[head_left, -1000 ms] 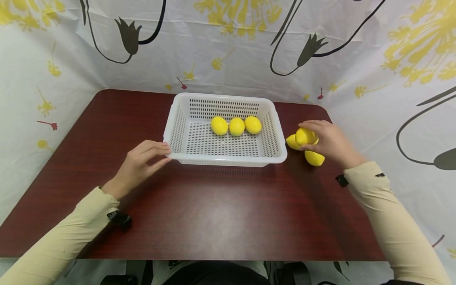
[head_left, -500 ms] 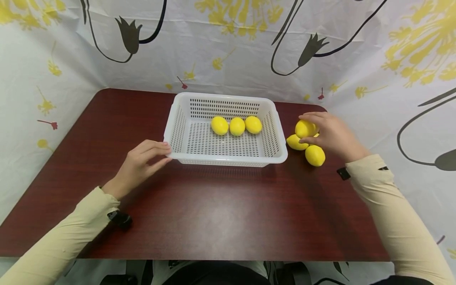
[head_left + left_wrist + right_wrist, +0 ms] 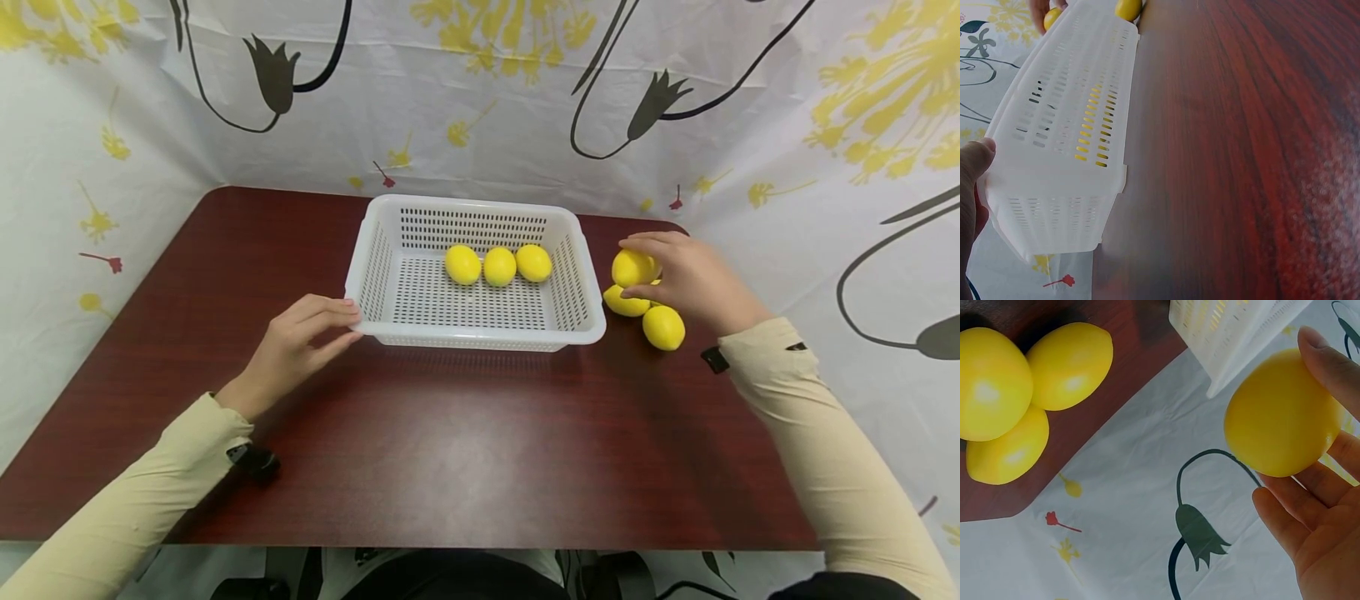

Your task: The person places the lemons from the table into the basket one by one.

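My right hand point(image 3: 693, 279) holds a lemon point(image 3: 1285, 412) between thumb and fingers, raised above the other lemons. Below it, three lemons point(image 3: 1072, 365) lie together on the table right of the basket; in the head view the hand and held lemon partly cover them. The white perforated plastic basket point(image 3: 480, 337) stands near the back of the table, with three lemons point(image 3: 498, 267) in a row inside. At its near left corner, my left hand point(image 3: 300, 342) pinches the rim, the thumb point(image 3: 979, 156) showing on the wall in the left wrist view.
The dark red wooden table point(image 3: 465, 450) ends at a front edge close to the body. A white patterned cloth point(image 3: 487, 108) hangs behind the table and along both sides.
My right hand has lifted the lemon off the pile and then shifted slightly left toward the basket. One lemon beneath has turned a little. The left hand stays at the basket corner.
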A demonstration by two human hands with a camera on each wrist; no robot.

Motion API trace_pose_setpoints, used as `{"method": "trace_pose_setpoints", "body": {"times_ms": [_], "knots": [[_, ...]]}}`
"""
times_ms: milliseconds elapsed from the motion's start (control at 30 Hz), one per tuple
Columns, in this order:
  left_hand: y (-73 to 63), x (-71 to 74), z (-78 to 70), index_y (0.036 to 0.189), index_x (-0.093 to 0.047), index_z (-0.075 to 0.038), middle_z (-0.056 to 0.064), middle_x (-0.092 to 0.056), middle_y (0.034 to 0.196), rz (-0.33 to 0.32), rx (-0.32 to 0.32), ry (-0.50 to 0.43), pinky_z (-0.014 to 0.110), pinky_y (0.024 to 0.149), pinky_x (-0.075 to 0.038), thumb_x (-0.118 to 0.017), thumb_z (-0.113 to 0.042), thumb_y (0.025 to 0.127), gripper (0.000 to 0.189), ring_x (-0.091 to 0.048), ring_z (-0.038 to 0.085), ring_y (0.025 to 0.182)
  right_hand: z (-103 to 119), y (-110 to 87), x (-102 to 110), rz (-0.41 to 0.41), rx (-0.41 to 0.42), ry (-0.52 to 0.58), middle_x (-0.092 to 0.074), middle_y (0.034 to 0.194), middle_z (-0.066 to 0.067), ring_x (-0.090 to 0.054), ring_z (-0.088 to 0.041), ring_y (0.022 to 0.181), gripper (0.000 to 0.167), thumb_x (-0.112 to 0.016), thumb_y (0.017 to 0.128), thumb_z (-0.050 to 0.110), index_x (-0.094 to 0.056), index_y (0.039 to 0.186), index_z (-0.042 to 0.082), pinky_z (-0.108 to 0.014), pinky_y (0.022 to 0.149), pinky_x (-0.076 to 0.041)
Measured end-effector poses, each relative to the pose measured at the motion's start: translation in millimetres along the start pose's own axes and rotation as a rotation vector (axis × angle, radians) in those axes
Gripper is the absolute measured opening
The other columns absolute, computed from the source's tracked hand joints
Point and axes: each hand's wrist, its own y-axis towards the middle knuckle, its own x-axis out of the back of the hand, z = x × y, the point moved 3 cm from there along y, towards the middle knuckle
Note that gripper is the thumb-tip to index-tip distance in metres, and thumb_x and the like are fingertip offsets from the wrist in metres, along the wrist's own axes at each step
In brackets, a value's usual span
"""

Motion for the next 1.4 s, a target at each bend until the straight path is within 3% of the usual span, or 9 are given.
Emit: {"method": "trace_pose_setpoints", "body": {"times_ms": [433,767,1100,1400], "knots": [[0.3,0.1,0.2,0.101,-0.075,0.003,0.014,-0.075,0.101,0.001,0.003,-0.002,0.015,0.107,-0.046,-0.086,0.008,0.066,0.038,-0.066,0.03,0.103,10,17.4,-3,0.016,0.049,0.011,-0.059,0.139,-0.016,-0.049,-0.035,0.131,0.07,-0.087,0.075,0.027,-0.059,0.136,0.008,-0.055,0.112,-0.041],[0.8,0.1,0.1,0.101,-0.075,0.003,0.014,-0.075,0.101,-0.008,0.0,-0.015,0.017,0.106,-0.047,-0.086,0.009,0.065,0.038,-0.066,0.03,0.103,20,34.3,-8,-0.027,0.132,-0.011,-0.063,0.133,-0.017,-0.055,-0.035,0.126,0.067,-0.088,0.074,0.026,-0.062,0.131,0.004,-0.053,0.108,-0.045],[0.5,0.1,0.7,0.102,-0.075,0.001,0.014,-0.075,0.101,-0.008,0.0,-0.009,0.017,0.106,-0.047,-0.086,0.009,0.066,0.038,-0.066,0.03,0.103,31,47.6,-12,0.025,0.122,-0.026,-0.06,0.138,-0.017,-0.053,-0.036,0.13,0.068,-0.086,0.077,0.028,-0.059,0.135,0.006,-0.054,0.109,-0.045],[0.4,-0.2,0.8,0.101,-0.075,0.003,0.014,-0.075,0.1,-0.014,-0.003,-0.022,0.017,0.105,-0.048,-0.086,0.01,0.065,0.038,-0.066,0.03,0.102,45,61.2,-18,0.041,0.165,-0.032,-0.06,0.136,-0.016,-0.053,-0.035,0.128,0.068,-0.086,0.076,0.027,-0.059,0.135,0.006,-0.052,0.109,-0.046]]}}
